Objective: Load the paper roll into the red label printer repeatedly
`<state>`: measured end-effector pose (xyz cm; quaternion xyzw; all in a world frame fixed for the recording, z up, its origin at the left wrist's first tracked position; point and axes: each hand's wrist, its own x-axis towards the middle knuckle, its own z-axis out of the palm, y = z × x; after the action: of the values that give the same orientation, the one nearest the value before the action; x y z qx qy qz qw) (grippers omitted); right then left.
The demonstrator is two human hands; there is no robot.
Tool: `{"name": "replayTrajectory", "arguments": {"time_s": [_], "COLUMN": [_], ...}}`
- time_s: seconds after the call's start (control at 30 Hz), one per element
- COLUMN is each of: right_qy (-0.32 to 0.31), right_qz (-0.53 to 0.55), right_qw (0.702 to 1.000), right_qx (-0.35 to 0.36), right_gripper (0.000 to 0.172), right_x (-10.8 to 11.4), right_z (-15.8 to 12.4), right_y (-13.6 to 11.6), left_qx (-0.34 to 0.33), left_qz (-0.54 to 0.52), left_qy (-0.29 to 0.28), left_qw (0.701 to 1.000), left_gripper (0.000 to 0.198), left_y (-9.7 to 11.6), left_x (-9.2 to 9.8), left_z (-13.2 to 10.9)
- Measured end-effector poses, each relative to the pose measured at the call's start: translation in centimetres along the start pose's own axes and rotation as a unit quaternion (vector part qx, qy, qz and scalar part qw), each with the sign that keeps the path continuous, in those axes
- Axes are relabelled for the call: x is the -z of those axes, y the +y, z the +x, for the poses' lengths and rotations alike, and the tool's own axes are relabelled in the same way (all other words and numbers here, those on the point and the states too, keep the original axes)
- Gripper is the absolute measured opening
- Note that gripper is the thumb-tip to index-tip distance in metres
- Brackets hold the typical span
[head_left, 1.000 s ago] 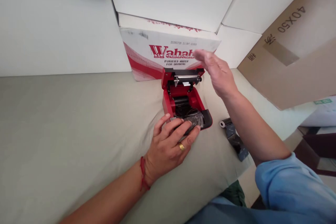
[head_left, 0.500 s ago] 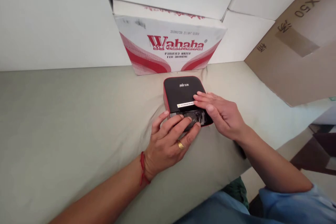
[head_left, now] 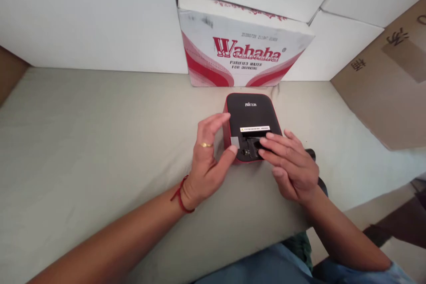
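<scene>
A small printer [head_left: 252,113] with a black lid and red sides sits shut on the beige cloth [head_left: 100,142], in front of a Wahaha carton [head_left: 246,55]. My left hand [head_left: 206,159] is curled at the printer's left front corner. Its thumb and fingers pinch a greyish, see-through strip [head_left: 219,142] that comes out of the front slot. My right hand [head_left: 291,166] lies with fingers stretched out, the tips resting on the dark film at the printer's front opening [head_left: 253,146]. It holds nothing.
White boxes [head_left: 100,9] stand stacked along the back, and a brown carton [head_left: 382,88] leans at the right. A black roll [head_left: 311,154] peeks out behind my right hand. The cloth's edge drops off at the lower right.
The printer's lid went from open to shut. My right hand came down onto the front opening. My left hand lifted off the film and now pinches a strip at the left corner.
</scene>
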<state>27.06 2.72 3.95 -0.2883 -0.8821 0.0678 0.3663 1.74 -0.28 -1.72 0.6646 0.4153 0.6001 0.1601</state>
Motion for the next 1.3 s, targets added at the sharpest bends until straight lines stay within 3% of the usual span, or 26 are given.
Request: {"name": "replayTrajectory", "arguments": {"time_s": [0.13, 0.37, 0.53, 0.63, 0.77, 0.83, 0.93, 1.07, 1.2, 1.3], "right_qy": [-0.022, -0.029, -0.051, -0.072, -0.083, -0.141, -0.261, -0.347, -0.396, -0.396], "right_qz": [0.001, 0.006, 0.022, 0.021, -0.013, -0.022, -0.062, -0.207, -0.26, -0.243], "right_qw": [0.999, 0.999, 0.998, 0.997, 0.993, 0.978, 0.947, 0.908, 0.875, 0.875], "right_qx": [0.038, 0.02, 0.027, 0.033, -0.082, -0.15, -0.176, -0.108, -0.096, -0.134], "right_gripper": [0.058, 0.067, 0.066, 0.052, 0.032, 0.031, 0.031, 0.03, 0.03, 0.031], "right_x": [0.4, 0.1, 0.9, 2.2, 3.7, 3.8, 2.5, -0.8, -2.8, -1.7], "right_z": [-1.7, -2.7, -1.8, -0.1, 4.3, 7.2, 11.0, 13.4, 13.7, 13.7], "right_y": [-0.3, -0.2, -0.1, -0.5, -0.5, 0.3, 2.3, 4.4, 4.3, 3.1], "left_qx": [0.143, 0.225, 0.217, 0.202, 0.18, 0.18, 0.184, 0.185, 0.174, 0.17], "left_qz": [-0.086, -0.172, -0.183, -0.206, -0.235, -0.239, -0.251, -0.225, -0.181, -0.19], "left_qy": [-0.049, -0.088, -0.069, -0.08, -0.074, -0.064, -0.067, -0.067, -0.053, -0.057], "left_qw": [0.985, 0.955, 0.956, 0.954, 0.952, 0.952, 0.948, 0.954, 0.967, 0.965], "left_gripper": [0.076, 0.108, 0.106, 0.099, 0.09, 0.088, 0.09, 0.093, 0.091, 0.09], "left_y": [-2.3, -4.6, -4.8, -5.2, -5.7, -5.8, -6.1, -6.4, -6.5, -6.5], "left_x": [0.1, -0.2, -1.1, -1.5, -2.0, -2.3, -2.6, -2.8, -2.9, -3.0], "left_z": [0.6, 0.2, 0.1, 0.1, 0.0, 0.0, 0.0, 0.0, 0.1, 0.1]}}
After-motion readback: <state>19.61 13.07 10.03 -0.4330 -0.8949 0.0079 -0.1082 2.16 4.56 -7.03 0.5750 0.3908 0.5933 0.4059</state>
